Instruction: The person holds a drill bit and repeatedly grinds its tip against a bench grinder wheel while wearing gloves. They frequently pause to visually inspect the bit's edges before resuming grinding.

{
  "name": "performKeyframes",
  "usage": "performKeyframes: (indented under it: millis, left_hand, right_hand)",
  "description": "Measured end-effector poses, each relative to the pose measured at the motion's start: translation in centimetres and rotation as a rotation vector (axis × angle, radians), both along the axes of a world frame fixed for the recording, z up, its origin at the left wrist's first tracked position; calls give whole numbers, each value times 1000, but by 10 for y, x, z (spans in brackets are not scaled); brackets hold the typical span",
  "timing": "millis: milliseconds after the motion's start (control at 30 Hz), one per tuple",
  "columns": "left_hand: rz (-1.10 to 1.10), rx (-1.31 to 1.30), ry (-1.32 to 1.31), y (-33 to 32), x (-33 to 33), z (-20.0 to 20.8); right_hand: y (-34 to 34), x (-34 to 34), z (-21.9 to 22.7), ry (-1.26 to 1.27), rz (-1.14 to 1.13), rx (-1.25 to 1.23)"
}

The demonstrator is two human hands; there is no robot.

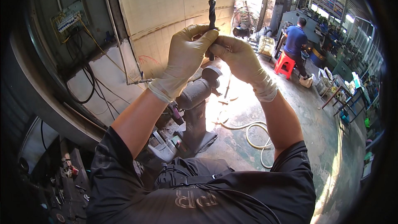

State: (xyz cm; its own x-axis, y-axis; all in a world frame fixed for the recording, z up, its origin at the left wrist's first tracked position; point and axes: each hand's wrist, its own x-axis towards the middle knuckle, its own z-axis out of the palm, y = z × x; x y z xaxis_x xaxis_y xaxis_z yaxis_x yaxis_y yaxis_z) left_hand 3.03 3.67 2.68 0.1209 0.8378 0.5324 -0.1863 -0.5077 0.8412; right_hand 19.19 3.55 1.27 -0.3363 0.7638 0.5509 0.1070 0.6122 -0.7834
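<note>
A dark twist drill bit (212, 13) stands upright in front of me, its tip pointing up. My left hand (185, 49), in a pale yellowish glove, is closed round the bit's middle with thumb and fingers. My right hand (241, 57), gloved alike, pinches the bit lower down; its fingertips meet those of the left. The lower end of the bit shows just below the fingers. Beneath my hands is a bench grinder (194, 94) on a dark pedestal, with a round wheel (212, 75) at its far end, apart from the bit.
A yellowish hose (253, 125) lies coiled on the floor at right. A person in a blue shirt (295, 40) sits on a red stool (285, 64) farther back. A large fan (245, 18) stands by the doorway. Wires hang from an electrical panel (69, 21) at left.
</note>
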Motion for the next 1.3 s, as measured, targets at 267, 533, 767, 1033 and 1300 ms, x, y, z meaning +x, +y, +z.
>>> performKeyframes:
  millis: [267, 533, 767, 1033, 1300]
  left_hand:
    - [-18, -1, -13, 5, -4, 2]
    - [36, 17, -2, 3, -5, 4]
    - [60, 57, 14, 4, -7, 2]
    - [59, 47, -4, 1, -4, 1]
    - [11, 26, -10, 1, -9, -1]
  right_hand:
    - [3, -4, 4, -12, -19, -12]
    - [3, -10, 7, 19, -49, -49]
    - [4, -14, 5, 146, -47, -25]
    - [6, -16, 3, 158, -105, -5]
    - [4, -3, 3, -15, 6, -17]
